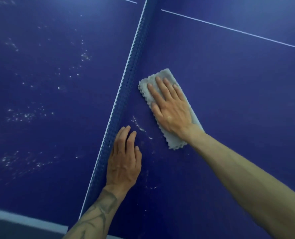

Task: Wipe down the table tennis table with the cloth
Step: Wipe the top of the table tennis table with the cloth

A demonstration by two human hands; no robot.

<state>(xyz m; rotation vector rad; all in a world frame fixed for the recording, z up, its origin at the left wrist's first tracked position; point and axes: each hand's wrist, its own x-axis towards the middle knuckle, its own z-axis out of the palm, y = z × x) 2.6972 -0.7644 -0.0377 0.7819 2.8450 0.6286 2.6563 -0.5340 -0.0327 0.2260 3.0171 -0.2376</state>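
A dark blue table tennis table [229, 83] fills the view. A folded light grey cloth [167, 75] with a scalloped edge lies on its right half, close to the net. My right hand [169, 107] presses flat on the cloth, fingers spread and pointing away from me. My left hand [124, 157] rests flat on the table beside the net's base, nothing in it. White droplets and smears [139, 126] lie between my two hands.
A blue mesh net [131, 83] with a white top band runs diagonally up the middle. Left of it, the other half [39, 83] is speckled with white droplets. A white centre line [233, 29] crosses the far right. The table's white near edge [22, 219] shows bottom left.
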